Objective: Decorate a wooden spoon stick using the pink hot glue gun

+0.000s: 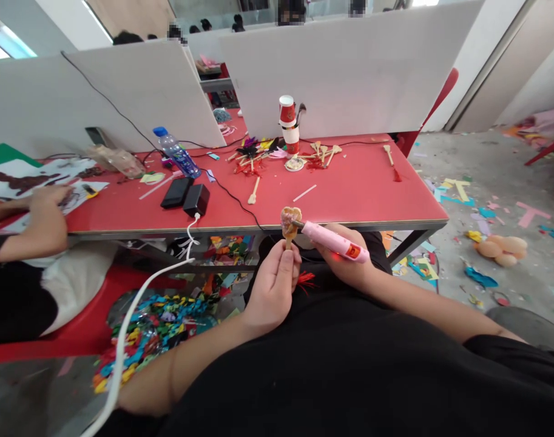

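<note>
My left hand is closed round the shaft of a small wooden stick with a broad, lobed head, held upright just off the table's front edge. Its head has a pinkish, patterned face. A red tassel hangs below that hand. My right hand grips a pink pen-shaped electric tool with a small lit orange-red panel. The tool's metal tip meets the right side of the stick's head; whether it presses on it I cannot tell. Similar wooden sticks lie on the red table.
Stacked paper cups, a small round dish, a water bottle and black boxes stand on the table. White panels rise behind. A white cable crosses at left, near another person's arm. Scraps litter the floor.
</note>
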The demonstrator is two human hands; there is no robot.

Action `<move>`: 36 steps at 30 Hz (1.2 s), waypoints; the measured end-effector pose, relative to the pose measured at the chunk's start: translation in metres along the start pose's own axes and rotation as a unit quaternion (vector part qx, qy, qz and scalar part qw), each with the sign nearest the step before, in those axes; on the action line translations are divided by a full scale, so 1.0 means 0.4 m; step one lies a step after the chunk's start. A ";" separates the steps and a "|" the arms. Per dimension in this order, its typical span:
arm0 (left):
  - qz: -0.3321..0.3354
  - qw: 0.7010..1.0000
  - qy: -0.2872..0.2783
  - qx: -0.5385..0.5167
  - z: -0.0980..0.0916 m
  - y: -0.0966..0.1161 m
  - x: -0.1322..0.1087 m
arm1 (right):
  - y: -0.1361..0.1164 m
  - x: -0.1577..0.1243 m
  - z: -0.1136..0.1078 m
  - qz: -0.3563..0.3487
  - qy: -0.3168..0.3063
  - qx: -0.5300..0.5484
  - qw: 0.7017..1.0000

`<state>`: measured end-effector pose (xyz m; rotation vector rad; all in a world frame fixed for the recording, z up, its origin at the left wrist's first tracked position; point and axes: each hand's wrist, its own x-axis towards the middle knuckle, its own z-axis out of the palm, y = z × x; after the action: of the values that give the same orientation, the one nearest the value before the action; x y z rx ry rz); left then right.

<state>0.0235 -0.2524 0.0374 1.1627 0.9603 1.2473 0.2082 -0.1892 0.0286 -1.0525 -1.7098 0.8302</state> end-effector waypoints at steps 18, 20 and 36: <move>-0.002 1.000 0.002 0.017 0.002 -0.034 -0.007 | 0.044 -0.010 0.011 0.001 0.030 0.010 0.999; 0.001 1.000 0.005 0.019 0.001 -0.038 -0.008 | 0.046 -0.009 0.010 0.003 0.030 0.003 1.000; 0.001 0.999 0.019 0.038 -0.002 -0.051 -0.014 | 0.049 -0.009 0.009 0.014 0.033 0.019 0.999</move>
<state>0.0261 -0.2568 0.0168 1.2026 1.0436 1.2467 0.2110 -0.1849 0.0092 -1.0691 -1.6210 0.8334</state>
